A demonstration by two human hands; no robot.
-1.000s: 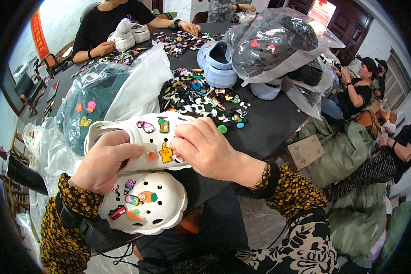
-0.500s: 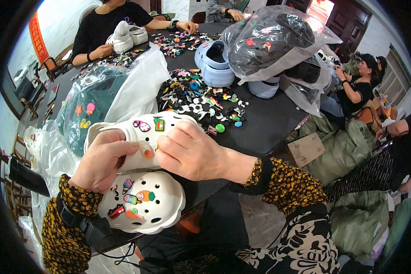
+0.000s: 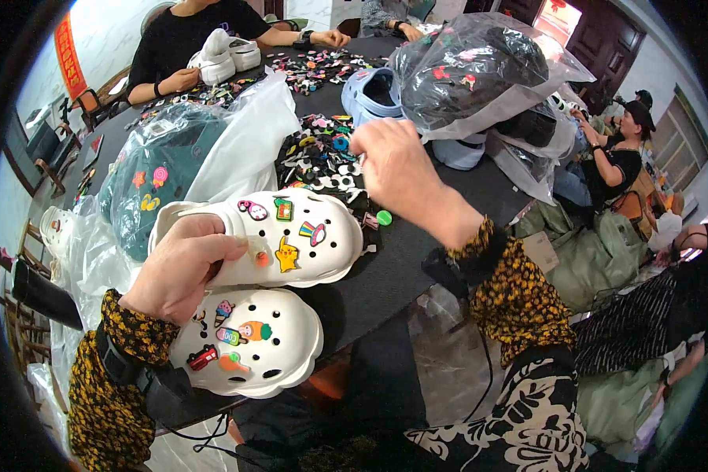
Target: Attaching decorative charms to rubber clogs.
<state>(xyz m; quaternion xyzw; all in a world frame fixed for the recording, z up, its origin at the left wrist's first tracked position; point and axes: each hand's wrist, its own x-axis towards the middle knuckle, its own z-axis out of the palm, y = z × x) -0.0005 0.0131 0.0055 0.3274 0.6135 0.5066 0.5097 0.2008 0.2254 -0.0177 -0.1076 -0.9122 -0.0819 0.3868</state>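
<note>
A white clog (image 3: 334, 223) lies on the table with its toe to the right. My left hand (image 3: 182, 263) grips it near the heel, the thumb pressed by a small orange charm (image 3: 261, 258). Rubber charms dot its upper, among them a yellow character charm (image 3: 287, 254) and a striped hat charm (image 3: 313, 233). Nearer to me rests a second white clog (image 3: 287, 346), also decorated with charms. My right hand (image 3: 401, 177) is raised over the near right edge of a charm pile (image 3: 311, 161). Its fingers are curled together; whatever they may hold is hidden.
Behind the clogs stands a bagged green clog (image 3: 161, 169) beside white plastic wrap (image 3: 248, 145). Light-blue clogs (image 3: 362, 93) and a large clear bag of dark clogs (image 3: 472, 75) sit far right. Across the table, a person (image 3: 197, 47) handles white clogs (image 3: 222, 59) among more charms.
My right hand has left the white clog and moved right and away to the charm pile. The yellow and striped hat charms now show fully. My left hand keeps its grip.
</note>
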